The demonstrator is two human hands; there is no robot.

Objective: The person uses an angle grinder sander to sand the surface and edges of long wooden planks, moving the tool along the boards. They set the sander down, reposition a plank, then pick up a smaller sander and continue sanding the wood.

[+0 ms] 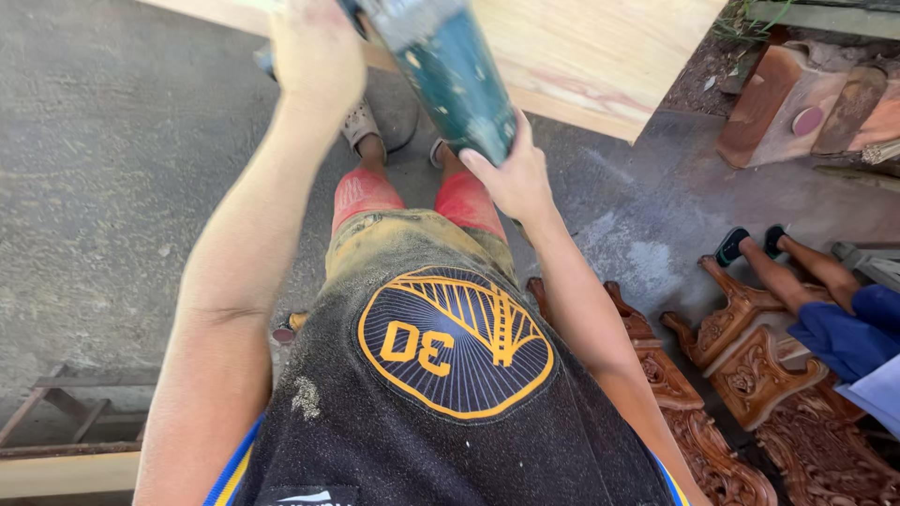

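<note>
Gripping a teal power tool [455, 80] from both sides, the person stands over a pale plywood sheet [600, 47] on the concrete floor [112, 169]. The tool's dusty body slants from the top of the view down toward the right hand [511, 178], whose fingers curl shut around its lower end, the thumb lying along the near side. The left hand [314, 52] is closed at the tool's upper part, its knuckles toward the camera; what its fingers clasp is hidden behind the hand. Below the tool show red shorts and sandalled feet. To the right lie carved reddish wooden pieces [750, 375], with another person's legs [787, 267] resting just beside them.
</note>
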